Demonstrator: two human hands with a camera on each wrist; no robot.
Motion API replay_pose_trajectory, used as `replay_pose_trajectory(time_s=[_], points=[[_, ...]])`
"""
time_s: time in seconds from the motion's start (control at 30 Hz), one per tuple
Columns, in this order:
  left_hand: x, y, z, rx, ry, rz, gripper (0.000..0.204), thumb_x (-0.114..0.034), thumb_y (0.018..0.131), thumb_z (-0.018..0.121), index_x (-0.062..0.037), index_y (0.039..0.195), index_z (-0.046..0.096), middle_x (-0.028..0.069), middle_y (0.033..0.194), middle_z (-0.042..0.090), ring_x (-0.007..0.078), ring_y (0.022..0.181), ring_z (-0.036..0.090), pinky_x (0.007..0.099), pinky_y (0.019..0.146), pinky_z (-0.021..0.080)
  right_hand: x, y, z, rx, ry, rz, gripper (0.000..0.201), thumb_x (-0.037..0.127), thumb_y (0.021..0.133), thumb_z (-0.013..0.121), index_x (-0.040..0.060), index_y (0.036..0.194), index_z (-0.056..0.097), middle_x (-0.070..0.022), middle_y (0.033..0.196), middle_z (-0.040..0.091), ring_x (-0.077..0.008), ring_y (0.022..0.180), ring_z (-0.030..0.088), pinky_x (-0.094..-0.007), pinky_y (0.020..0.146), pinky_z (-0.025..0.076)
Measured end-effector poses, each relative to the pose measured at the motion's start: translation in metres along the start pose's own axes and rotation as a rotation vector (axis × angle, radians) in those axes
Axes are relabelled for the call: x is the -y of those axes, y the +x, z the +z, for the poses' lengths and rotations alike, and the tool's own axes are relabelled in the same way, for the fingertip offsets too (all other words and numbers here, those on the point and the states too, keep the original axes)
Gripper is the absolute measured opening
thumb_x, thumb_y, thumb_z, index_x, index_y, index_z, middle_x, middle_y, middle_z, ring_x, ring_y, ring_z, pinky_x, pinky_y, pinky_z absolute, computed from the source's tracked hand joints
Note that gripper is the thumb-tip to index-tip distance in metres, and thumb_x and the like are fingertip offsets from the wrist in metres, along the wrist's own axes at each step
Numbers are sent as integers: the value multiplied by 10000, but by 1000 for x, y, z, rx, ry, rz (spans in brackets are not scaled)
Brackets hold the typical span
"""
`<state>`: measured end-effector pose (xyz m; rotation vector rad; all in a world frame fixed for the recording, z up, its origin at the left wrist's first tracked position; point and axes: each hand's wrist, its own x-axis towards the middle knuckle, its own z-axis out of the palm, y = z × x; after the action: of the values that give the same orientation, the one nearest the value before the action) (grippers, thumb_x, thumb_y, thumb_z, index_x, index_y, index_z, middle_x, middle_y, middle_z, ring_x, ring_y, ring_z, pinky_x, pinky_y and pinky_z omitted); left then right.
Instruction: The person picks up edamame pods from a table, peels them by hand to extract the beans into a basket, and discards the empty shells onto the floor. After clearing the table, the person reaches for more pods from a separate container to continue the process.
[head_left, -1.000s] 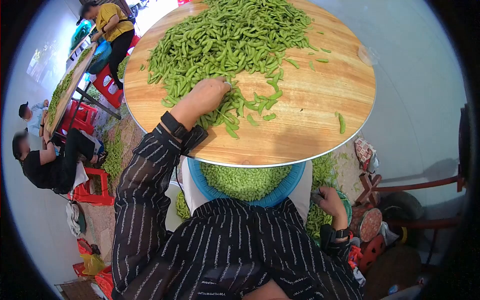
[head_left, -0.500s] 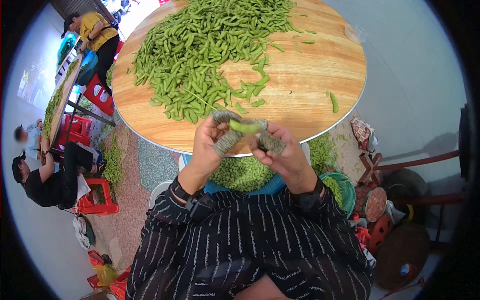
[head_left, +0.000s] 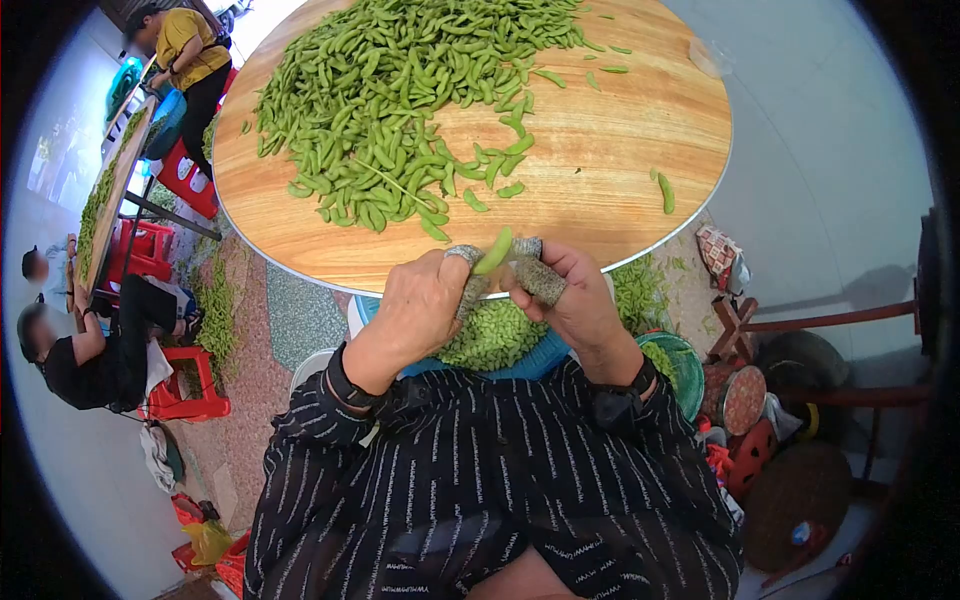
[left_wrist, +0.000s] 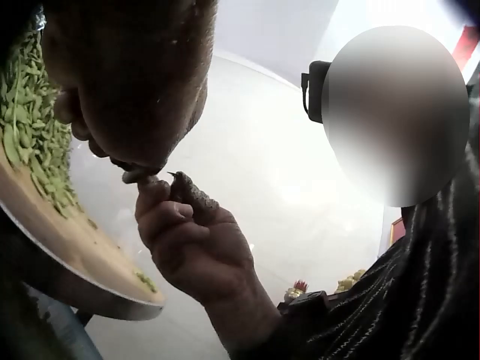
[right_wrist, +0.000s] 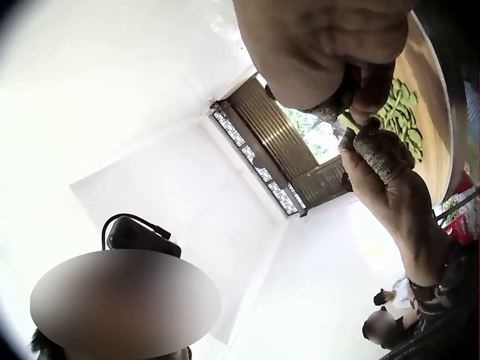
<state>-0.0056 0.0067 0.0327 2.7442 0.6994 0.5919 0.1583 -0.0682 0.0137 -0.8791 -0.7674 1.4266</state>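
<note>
In the head view a green edamame pod (head_left: pixel 493 252) is between both hands at the table's near edge. My left hand (head_left: pixel 415 305) pinches it with the thumb and a finger. The curled thumb and finger of my right hand (head_left: pixel 580 310) pinch at its lower end, where the view is blurred. Greyish wrappings cover several fingertips, such as the right thumb's wrapping (head_left: pixel 540 281). Directly below, a blue basin (head_left: pixel 545 355) holds shelled beans (head_left: pixel 490 335). A big heap of pods (head_left: pixel 400 100) covers the far left of the round wooden table (head_left: pixel 610 150).
On the right floor stands a green basket (head_left: pixel 690 375) with pods, beside loose pods (head_left: pixel 640 290) and a wooden frame (head_left: pixel 740 330). To the left, people (head_left: pixel 85 345) are at another table (head_left: pixel 115 185), near red stools (head_left: pixel 195 385). Single pods (head_left: pixel 666 193) lie apart on the round table.
My left hand came back from the heap to the table's near edge, and my right hand rose from beside the basin to meet it. The pod between them has since tilted more upright.
</note>
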Motion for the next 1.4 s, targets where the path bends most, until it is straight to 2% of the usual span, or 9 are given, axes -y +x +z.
replay_pose_trajectory(time_s=[0.7, 0.8, 0.87, 1.0, 1.07, 1.1, 1.17, 1.3, 1.4], points=[[10, -15, 30, -83, -69, 91, 310, -20, 553, 543, -1, 849, 455, 141, 679, 486, 316, 613, 507, 386, 513, 409, -17, 5, 4, -83, -49, -5, 121, -10, 770, 466, 9, 866, 538, -18, 736, 557, -42, 593, 461, -166, 518, 360], [9, -16, 35, -147, -227, 64, 272, -14, 615, 525, 17, 879, 465, 157, 730, 526, 323, 655, 533, 357, 555, 431, -20, 6, 9, -95, 0, -19, 118, -14, 772, 470, 9, 870, 532, -20, 751, 559, -50, 600, 463, -172, 532, 364], [6, -19, 43, -199, -696, -118, 232, -21, 683, 511, 34, 904, 472, 163, 771, 555, 319, 694, 555, 325, 598, 442, -22, 5, 10, -110, 5, -30, 112, -14, 775, 473, 9, 869, 530, -20, 755, 559, -52, 603, 463, -172, 534, 364], [2, -23, 46, -225, -946, -265, 197, -51, 740, 496, 42, 912, 476, 157, 773, 566, 311, 698, 563, 309, 607, 443, -24, 5, 9, -47, -55, -135, 90, 20, 795, 474, 12, 868, 526, -16, 756, 558, -55, 611, 469, -174, 538, 368], [2, -18, 39, -263, -683, -91, 219, -38, 694, 530, 28, 895, 475, 150, 760, 558, 310, 664, 555, 322, 580, 446, -19, 5, 8, -40, -71, -152, 90, 33, 799, 474, 13, 870, 525, -14, 752, 556, -55, 611, 471, -174, 536, 369], [6, -16, 39, -261, -684, -90, 219, -38, 694, 530, 28, 895, 475, 150, 760, 558, 310, 664, 555, 322, 580, 446, -13, 4, 4, 23, -55, -28, 96, 38, 799, 466, 16, 871, 526, -11, 741, 552, -54, 610, 472, -175, 532, 370], [17, -15, 40, -341, -267, 235, 257, -38, 639, 567, 11, 872, 471, 140, 747, 549, 310, 630, 545, 339, 551, 444, -6, 1, -2, 84, -37, 100, 103, 44, 799, 459, 18, 873, 527, -8, 729, 549, -53, 608, 474, -176, 529, 371], [19, -13, 31, -290, -187, 299, 301, -30, 582, 588, -3, 855, 466, 133, 739, 542, 319, 617, 535, 356, 536, 440, 0, 0, -2, 175, -212, 97, 111, 40, 797, 436, 18, 858, 527, 8, 692, 526, -48, 590, 458, -180, 523, 367], [18, -15, 35, -289, -288, 270, 241, -50, 648, 568, 1, 861, 467, 148, 739, 539, 315, 619, 538, 334, 535, 434, -8, 0, 1, 159, -244, -19, 107, 39, 799, 435, 12, 852, 525, 15, 683, 515, -47, 586, 447, -183, 528, 363]])
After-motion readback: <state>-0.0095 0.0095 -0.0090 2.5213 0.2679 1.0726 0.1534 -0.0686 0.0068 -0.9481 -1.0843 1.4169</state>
